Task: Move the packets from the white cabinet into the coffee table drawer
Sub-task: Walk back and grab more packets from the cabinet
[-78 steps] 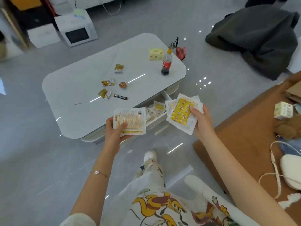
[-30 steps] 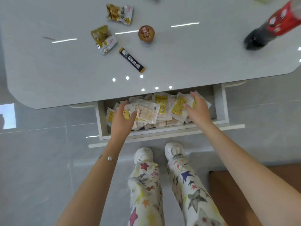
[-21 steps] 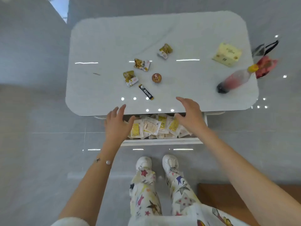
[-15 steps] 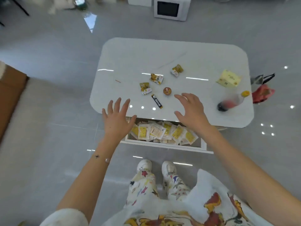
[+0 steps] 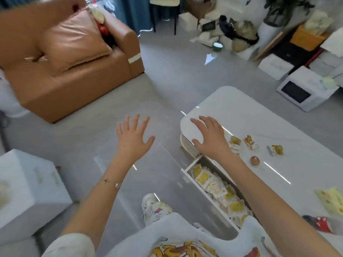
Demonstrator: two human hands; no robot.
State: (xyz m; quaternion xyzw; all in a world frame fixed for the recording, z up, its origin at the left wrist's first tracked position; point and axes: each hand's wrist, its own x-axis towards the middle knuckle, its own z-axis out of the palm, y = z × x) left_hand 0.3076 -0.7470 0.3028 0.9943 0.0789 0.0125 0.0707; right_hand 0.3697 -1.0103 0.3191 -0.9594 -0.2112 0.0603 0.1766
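The coffee table drawer (image 5: 187, 170) stands pulled out at the near side of the white coffee table (image 5: 263, 119). Several white and yellow packets (image 5: 215, 186) lie piled inside it. My left hand (image 5: 134, 138) hovers over the grey floor left of the table, fingers spread, holding nothing. My right hand (image 5: 210, 138) is raised above the table's left corner, fingers straight, also holding nothing. Neither hand touches the drawer or the packets. A white box-like unit (image 5: 27, 188) sits at the lower left; I cannot tell whether it is the cabinet.
Small snack wrappers (image 5: 248, 142) and a round brown snack (image 5: 254, 160) lie on the tabletop, with a yellow pack (image 5: 330, 200) and a red-labelled bottle (image 5: 319, 222) at the right. A brown sofa (image 5: 74, 71) stands at the left, a white microwave (image 5: 304, 89) at the right.
Both hands set their packets into the drawer, let go and lifted out with nothing in them. My view has swung left, so the table now lies at the right and the sofa shows.
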